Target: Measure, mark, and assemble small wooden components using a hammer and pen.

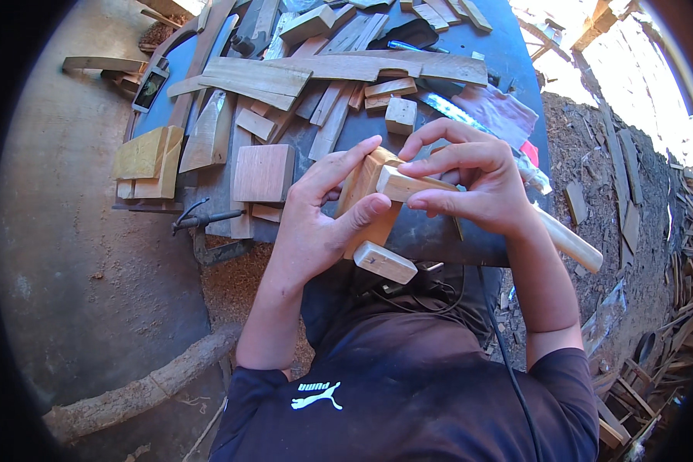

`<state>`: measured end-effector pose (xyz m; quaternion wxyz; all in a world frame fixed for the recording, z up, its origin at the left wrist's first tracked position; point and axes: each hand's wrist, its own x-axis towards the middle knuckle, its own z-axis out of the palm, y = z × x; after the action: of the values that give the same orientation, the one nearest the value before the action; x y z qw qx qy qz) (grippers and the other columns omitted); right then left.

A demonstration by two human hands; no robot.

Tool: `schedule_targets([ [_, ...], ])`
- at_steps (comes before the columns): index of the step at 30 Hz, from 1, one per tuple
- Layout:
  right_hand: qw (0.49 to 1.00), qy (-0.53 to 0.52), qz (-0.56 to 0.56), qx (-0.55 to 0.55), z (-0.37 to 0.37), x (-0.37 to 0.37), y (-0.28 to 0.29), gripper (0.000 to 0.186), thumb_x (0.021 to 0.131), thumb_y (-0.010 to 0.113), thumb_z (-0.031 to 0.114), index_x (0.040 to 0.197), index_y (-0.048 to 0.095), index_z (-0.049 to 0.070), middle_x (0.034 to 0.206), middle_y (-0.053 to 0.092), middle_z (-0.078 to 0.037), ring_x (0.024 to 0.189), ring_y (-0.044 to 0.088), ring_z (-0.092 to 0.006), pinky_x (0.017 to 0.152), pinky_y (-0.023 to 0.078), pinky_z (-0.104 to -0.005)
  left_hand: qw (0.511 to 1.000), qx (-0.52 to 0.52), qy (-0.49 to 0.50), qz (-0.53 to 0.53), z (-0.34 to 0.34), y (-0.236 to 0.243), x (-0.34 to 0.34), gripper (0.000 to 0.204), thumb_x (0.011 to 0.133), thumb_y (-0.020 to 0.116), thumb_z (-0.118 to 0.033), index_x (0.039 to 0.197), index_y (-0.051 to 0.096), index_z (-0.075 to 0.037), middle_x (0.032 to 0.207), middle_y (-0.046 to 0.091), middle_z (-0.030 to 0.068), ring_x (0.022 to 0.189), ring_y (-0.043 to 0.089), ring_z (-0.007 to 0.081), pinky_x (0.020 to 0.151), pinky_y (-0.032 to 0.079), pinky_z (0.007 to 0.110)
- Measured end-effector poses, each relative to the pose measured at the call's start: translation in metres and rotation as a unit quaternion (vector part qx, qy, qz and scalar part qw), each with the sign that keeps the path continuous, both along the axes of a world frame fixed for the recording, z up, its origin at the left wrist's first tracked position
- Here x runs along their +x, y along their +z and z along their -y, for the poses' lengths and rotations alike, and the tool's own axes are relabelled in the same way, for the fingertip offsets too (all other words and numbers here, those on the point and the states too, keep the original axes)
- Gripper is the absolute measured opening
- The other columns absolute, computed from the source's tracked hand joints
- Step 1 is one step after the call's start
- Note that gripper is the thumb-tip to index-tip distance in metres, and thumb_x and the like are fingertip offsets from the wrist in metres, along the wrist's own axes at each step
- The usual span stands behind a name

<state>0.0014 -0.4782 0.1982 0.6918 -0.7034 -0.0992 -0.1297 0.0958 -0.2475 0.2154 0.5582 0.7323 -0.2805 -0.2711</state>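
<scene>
My left hand (327, 202) is closed around a honey-coloured wooden block (379, 222), its thumb across the near face and its fingers along the far edge. With thumb and fingertips, my right hand (466, 173) pinches a small pale wooden bar (403, 185) that lies against the block's upper right side. Another short pale wooden piece (385, 262) sits at the block's lower end; whether it is joined to the block I cannot tell. Beyond my right wrist, a smooth pale wooden rod (568, 240) slants past the bench edge, its other end hidden.
On the blue bench (181, 63) lie many offcuts, among them a square block (263, 174), a long curved board (431, 65) and a yellowish block (148, 162). A metal clamp (208, 219) juts from the near edge. A dark cable (508, 346) runs over my shirt.
</scene>
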Motion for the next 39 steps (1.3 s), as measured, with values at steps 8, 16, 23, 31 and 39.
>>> schedule_targets([
  [8, 0.999, 0.003, -0.039, 0.032, -0.004, -0.003, 0.004, 0.030, 0.082, 0.089, 0.005, 0.110, 0.078, 0.002, 0.121, 0.063, -0.009, 0.089, 0.068, -0.0095, 0.065, 0.061, -0.0198, 0.998, -0.023, -0.032, -0.055, 0.000, -0.001, 0.010, 0.076, 0.086, 0.087, -0.045, 0.149, 0.061, -0.011, 0.133, 0.066, 0.0103, 0.116, 0.065, 0.0181, 0.099, 0.052, 0.033],
  [16, 0.997, 0.018, -0.055, 0.053, -0.003, -0.002, 0.006, 0.029, 0.087, 0.087, 0.011, 0.112, 0.074, 0.004, 0.120, 0.062, -0.006, 0.079, 0.066, -0.0055, 0.058, 0.057, -0.0195, 0.994, -0.046, -0.018, -0.093, 0.002, -0.004, 0.010, 0.077, 0.085, 0.089, -0.044, 0.147, 0.061, -0.008, 0.126, 0.069, 0.0093, 0.107, 0.068, 0.0154, 0.093, 0.055, 0.030],
  [23, 0.995, 0.020, -0.069, 0.063, -0.004, -0.003, 0.008, 0.028, 0.088, 0.087, 0.012, 0.111, 0.073, 0.003, 0.120, 0.063, -0.006, 0.076, 0.066, -0.0054, 0.059, 0.057, -0.0197, 0.993, -0.038, -0.007, -0.107, 0.005, 0.000, 0.009, 0.072, 0.086, 0.089, -0.037, 0.145, 0.062, -0.006, 0.126, 0.069, 0.0112, 0.111, 0.068, 0.0177, 0.098, 0.055, 0.032],
  [31, 0.996, 0.018, -0.061, 0.068, -0.006, -0.002, 0.005, 0.029, 0.087, 0.087, 0.012, 0.111, 0.075, 0.002, 0.122, 0.063, -0.008, 0.078, 0.064, -0.0047, 0.062, 0.062, -0.0213, 0.995, -0.038, -0.007, -0.089, 0.003, -0.001, 0.007, 0.071, 0.085, 0.089, -0.037, 0.144, 0.063, -0.008, 0.134, 0.064, 0.0105, 0.120, 0.065, 0.0201, 0.102, 0.054, 0.035],
  [39, 0.993, 0.015, -0.068, 0.099, -0.011, -0.002, 0.004, 0.027, 0.086, 0.087, 0.009, 0.109, 0.075, 0.001, 0.124, 0.061, -0.010, 0.082, 0.063, -0.0043, 0.065, 0.064, -0.0224, 1.000, -0.017, -0.009, -0.017, 0.000, 0.001, 0.004, 0.076, 0.080, 0.092, -0.039, 0.144, 0.064, -0.008, 0.133, 0.066, 0.0118, 0.125, 0.063, 0.0232, 0.107, 0.050, 0.039],
])
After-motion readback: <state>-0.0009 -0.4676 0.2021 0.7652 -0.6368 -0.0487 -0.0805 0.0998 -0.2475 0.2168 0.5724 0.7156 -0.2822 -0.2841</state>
